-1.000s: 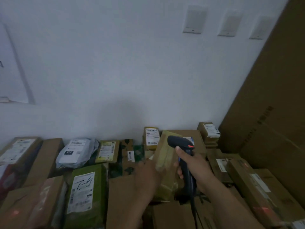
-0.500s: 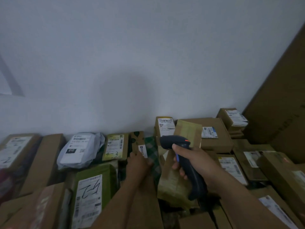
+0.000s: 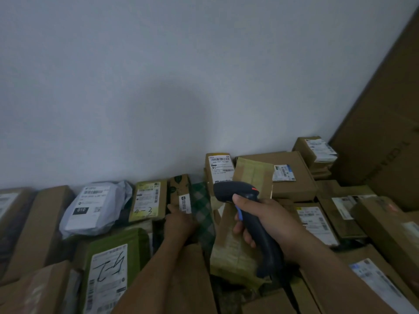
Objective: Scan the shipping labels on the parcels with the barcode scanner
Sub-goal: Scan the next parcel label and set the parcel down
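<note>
My right hand (image 3: 269,220) grips the handle of a black barcode scanner (image 3: 240,193), whose head points left and away toward the parcels by the wall. My left hand (image 3: 180,223) lies on a narrow brown parcel with a leaf print (image 3: 180,189) and a small white label (image 3: 184,203), fingers at its lower end. A tall taped cardboard parcel (image 3: 247,177) leans upright behind the scanner. Beside it stands a box with a barcode label (image 3: 220,166).
Parcels cover the whole surface along the white wall: a white poly bag marked 010 (image 3: 90,207), a green box marked 4-3 (image 3: 147,200), a green parcel with a handwritten label (image 3: 108,275), and brown boxes (image 3: 292,175) at right. A large cardboard sheet (image 3: 385,132) leans at far right.
My view has dropped and shifted right. My left hand let go of the taped parcel and moved left onto the leaf-print parcel. The scanner stayed in my right hand.
</note>
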`<action>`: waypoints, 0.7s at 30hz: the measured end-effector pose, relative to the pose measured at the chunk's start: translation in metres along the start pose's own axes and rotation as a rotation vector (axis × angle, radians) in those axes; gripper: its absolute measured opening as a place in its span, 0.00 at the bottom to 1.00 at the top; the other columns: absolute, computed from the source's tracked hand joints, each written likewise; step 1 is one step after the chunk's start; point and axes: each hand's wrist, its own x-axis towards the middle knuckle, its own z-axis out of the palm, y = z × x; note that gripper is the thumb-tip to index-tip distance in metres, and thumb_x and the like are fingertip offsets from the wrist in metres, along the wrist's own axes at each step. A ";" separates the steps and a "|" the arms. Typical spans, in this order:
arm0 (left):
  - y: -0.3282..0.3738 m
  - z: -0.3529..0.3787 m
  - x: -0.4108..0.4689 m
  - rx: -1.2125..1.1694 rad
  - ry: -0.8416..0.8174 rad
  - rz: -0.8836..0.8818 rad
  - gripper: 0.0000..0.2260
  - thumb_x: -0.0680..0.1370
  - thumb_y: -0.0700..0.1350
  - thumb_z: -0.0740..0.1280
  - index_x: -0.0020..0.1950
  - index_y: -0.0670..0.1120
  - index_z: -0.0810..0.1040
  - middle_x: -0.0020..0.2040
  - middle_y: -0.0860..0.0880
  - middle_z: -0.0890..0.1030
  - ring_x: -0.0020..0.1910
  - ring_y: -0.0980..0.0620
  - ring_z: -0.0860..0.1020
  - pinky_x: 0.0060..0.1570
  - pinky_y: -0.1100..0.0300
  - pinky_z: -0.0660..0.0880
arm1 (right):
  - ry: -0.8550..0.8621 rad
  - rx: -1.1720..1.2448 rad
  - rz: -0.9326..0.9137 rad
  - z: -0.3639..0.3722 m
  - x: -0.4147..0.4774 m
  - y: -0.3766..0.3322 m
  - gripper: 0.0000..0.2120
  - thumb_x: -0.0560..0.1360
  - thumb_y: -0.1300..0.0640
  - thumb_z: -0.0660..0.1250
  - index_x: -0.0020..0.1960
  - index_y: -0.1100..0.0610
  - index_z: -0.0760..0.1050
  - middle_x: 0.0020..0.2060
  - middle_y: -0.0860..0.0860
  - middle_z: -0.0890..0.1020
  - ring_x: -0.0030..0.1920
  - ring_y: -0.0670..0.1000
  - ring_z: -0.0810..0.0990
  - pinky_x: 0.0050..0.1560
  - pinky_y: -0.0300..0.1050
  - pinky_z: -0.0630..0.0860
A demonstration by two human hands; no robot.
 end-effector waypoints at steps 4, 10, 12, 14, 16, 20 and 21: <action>0.008 -0.019 -0.017 0.018 0.125 0.094 0.09 0.76 0.49 0.71 0.50 0.48 0.73 0.47 0.48 0.78 0.40 0.53 0.78 0.42 0.56 0.80 | -0.022 0.002 0.010 -0.002 -0.007 -0.003 0.24 0.70 0.40 0.72 0.46 0.63 0.79 0.35 0.60 0.84 0.26 0.52 0.78 0.27 0.41 0.75; 0.020 -0.078 -0.067 -0.209 0.295 0.169 0.16 0.71 0.52 0.74 0.54 0.48 0.75 0.46 0.50 0.79 0.39 0.57 0.75 0.30 0.66 0.67 | -0.040 0.077 -0.020 -0.004 -0.035 -0.012 0.25 0.64 0.39 0.76 0.45 0.60 0.80 0.37 0.59 0.84 0.28 0.52 0.78 0.28 0.43 0.75; 0.021 -0.095 -0.089 -0.291 0.278 0.210 0.19 0.72 0.52 0.73 0.61 0.51 0.76 0.51 0.52 0.79 0.42 0.58 0.75 0.33 0.66 0.68 | -0.046 0.091 -0.041 -0.003 -0.050 -0.015 0.24 0.63 0.39 0.76 0.43 0.59 0.80 0.37 0.59 0.84 0.28 0.52 0.78 0.28 0.43 0.75; 0.020 -0.112 -0.114 -0.350 0.217 0.226 0.23 0.73 0.52 0.73 0.67 0.52 0.74 0.53 0.56 0.77 0.45 0.59 0.75 0.37 0.65 0.71 | -0.062 0.081 -0.084 -0.001 -0.070 -0.018 0.23 0.63 0.38 0.76 0.41 0.59 0.80 0.35 0.58 0.83 0.29 0.53 0.79 0.29 0.43 0.76; 0.016 -0.130 -0.140 -0.304 0.170 0.245 0.30 0.73 0.53 0.73 0.74 0.51 0.70 0.61 0.53 0.77 0.50 0.56 0.75 0.48 0.61 0.74 | -0.069 0.063 -0.139 0.002 -0.093 -0.019 0.22 0.63 0.39 0.76 0.40 0.58 0.80 0.34 0.58 0.82 0.29 0.54 0.79 0.30 0.44 0.76; 0.003 -0.166 -0.195 -0.225 0.132 0.270 0.34 0.72 0.53 0.74 0.76 0.51 0.68 0.69 0.50 0.75 0.57 0.54 0.73 0.53 0.61 0.71 | -0.081 -0.054 -0.238 0.006 -0.148 -0.017 0.17 0.70 0.43 0.73 0.33 0.56 0.79 0.28 0.57 0.80 0.26 0.53 0.79 0.27 0.43 0.75; 0.001 -0.176 -0.209 -0.222 0.125 0.269 0.35 0.70 0.54 0.75 0.75 0.51 0.69 0.69 0.51 0.76 0.57 0.55 0.74 0.50 0.64 0.72 | -0.070 -0.101 -0.254 0.006 -0.161 -0.016 0.19 0.72 0.45 0.72 0.33 0.58 0.78 0.26 0.56 0.79 0.24 0.52 0.78 0.26 0.42 0.75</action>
